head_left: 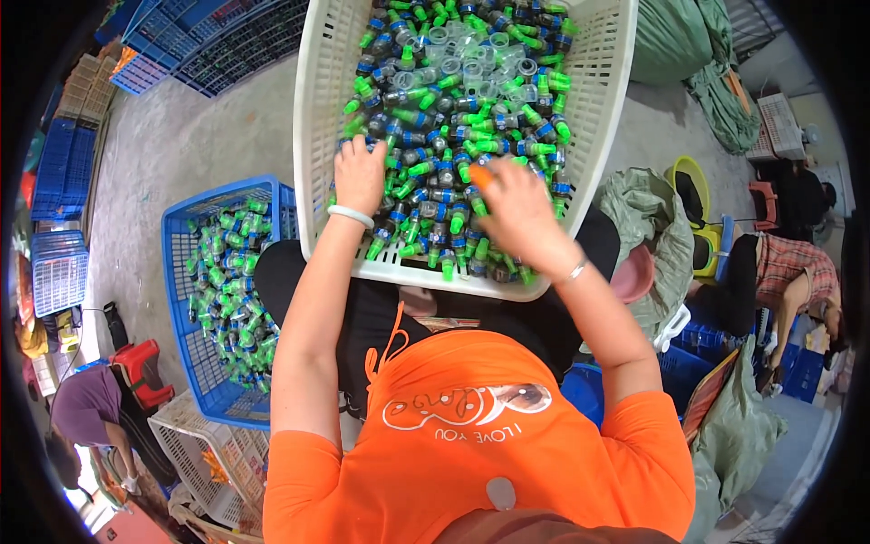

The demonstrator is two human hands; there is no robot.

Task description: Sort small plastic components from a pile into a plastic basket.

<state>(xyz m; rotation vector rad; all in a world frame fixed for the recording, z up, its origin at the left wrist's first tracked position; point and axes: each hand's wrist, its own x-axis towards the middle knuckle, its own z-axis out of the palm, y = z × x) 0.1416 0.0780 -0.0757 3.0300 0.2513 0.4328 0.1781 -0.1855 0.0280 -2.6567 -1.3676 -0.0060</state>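
A white slatted plastic basket (313, 109) stands in front of me, its near edge over my lap. It is heaped with small bottle-shaped pieces (441, 195) with green tops, blue bands and dark bodies. Clear plastic cups (473, 68) lie on the heap toward the far side. My left hand (361, 177), a pale band on its wrist, is at the basket's left side, fingers curled down onto the pieces; what they grip is hidden. Over the right part of the heap, my right hand (521, 213) is blurred by motion. An orange cover shows on one of its fingers.
At my left, a blue crate (172, 272) holds more green-topped pieces. Dark blue crates (208, 45) stand at the far left. Green sacks (671, 41) and a pink basin (634, 274) are to the right. Other people (86, 408) (793, 272) bend at both sides.
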